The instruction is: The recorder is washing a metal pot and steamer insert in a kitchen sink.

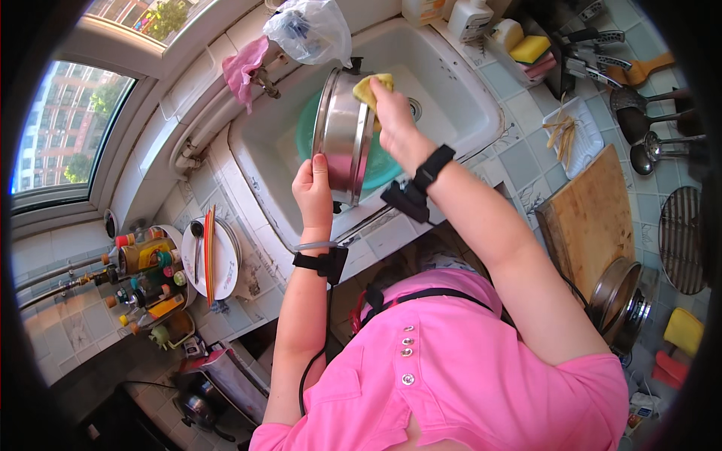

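A shiny steel pot (347, 135) is tipped on its side above the white sink (459, 113), its black handles at top and bottom. My left hand (313, 192) grips its near left edge, the thumb lying on the metal. In my right hand (397, 124) is a yellow sponge (371, 89), pressed against the pot's upper right rim. Beneath the pot sits a green basin (383, 169), partly hidden by it. The inside of the pot is turned out of sight.
Left of the sink, white plates (197, 259) carry chopsticks and a spoon beside bottles (147, 255). A tap with a pink cloth (247, 71) and a plastic bag (308, 30) stand behind. To the right are a sponge holder (526, 64), a white dish (579, 135) and a wooden cutting board (590, 218).
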{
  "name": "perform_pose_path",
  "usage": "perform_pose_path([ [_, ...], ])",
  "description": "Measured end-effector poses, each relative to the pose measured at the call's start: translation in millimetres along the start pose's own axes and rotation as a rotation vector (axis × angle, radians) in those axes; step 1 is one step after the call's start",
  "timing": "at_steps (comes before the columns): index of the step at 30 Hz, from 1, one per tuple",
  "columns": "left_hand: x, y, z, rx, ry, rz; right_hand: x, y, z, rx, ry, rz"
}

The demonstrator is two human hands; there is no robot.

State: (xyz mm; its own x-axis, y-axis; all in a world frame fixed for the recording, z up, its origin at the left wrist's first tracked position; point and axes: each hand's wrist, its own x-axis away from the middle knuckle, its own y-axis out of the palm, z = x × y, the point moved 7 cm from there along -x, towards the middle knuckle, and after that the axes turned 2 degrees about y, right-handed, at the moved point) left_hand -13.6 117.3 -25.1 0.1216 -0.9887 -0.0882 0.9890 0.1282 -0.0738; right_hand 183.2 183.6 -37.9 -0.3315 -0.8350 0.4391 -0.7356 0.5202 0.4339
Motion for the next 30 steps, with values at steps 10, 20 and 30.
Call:
perform_pose_path([
  [10, -1, 11, 5, -0.116, -0.038, -0.005, 67, -4, 37, 0.185, -0.284, -0.038],
  [20, 10, -3, 10, -0.186, 0.058, -0.01, -19, 2, 15, -0.053, 0.183, -0.006],
  [30, -10, -23, 28, -0.214, 0.042, 0.081, -95, -73, 79, 1.209, 0.157, -0.404],
])
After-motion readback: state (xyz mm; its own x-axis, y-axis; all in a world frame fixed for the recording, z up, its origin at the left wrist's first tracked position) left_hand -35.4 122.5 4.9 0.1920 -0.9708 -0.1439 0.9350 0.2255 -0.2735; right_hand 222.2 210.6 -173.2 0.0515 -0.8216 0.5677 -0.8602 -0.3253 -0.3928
